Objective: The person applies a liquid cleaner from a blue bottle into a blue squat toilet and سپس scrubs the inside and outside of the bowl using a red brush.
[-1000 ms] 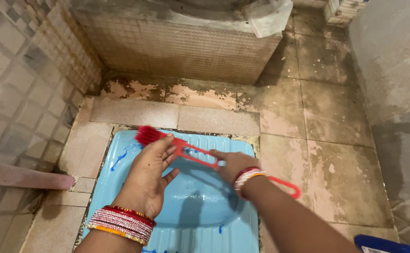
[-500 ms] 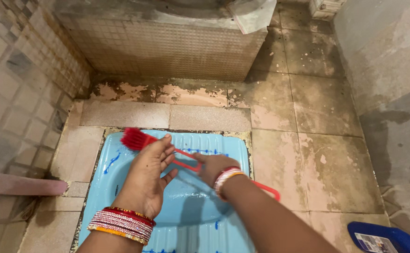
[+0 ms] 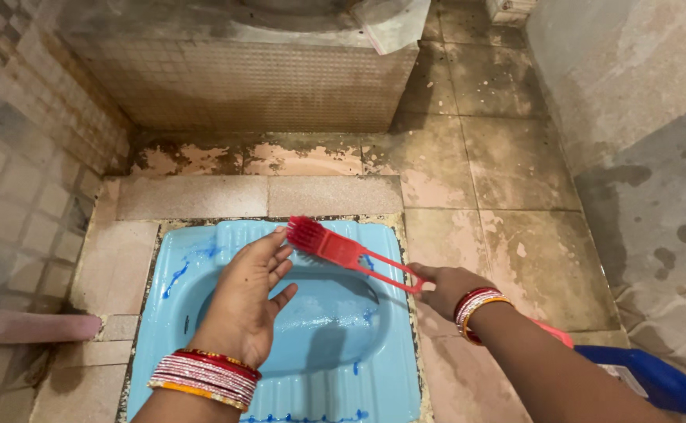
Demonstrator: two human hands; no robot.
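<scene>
While blue cleaner streaks still mark the rim and bowl of the light-blue squat toilet pan [image 3: 202,313], scrubbing looks barely begun, with the stained floor tiles [image 3: 507,164] around it untouched. Left hand [image 3: 249,301] hovers open-palmed over the pan's middle, grasping nothing. Red brush [image 3: 335,248] lies diagonally, bristles pointing toward the pan's far edge, handle running down-right. Right hand [image 3: 449,288] grips that handle at the pan's right edge.

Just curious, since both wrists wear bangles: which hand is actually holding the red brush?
The right hand grips the red brush by its handle. The left hand is open and flat over the blue squat toilet, gripping nothing.
</scene>
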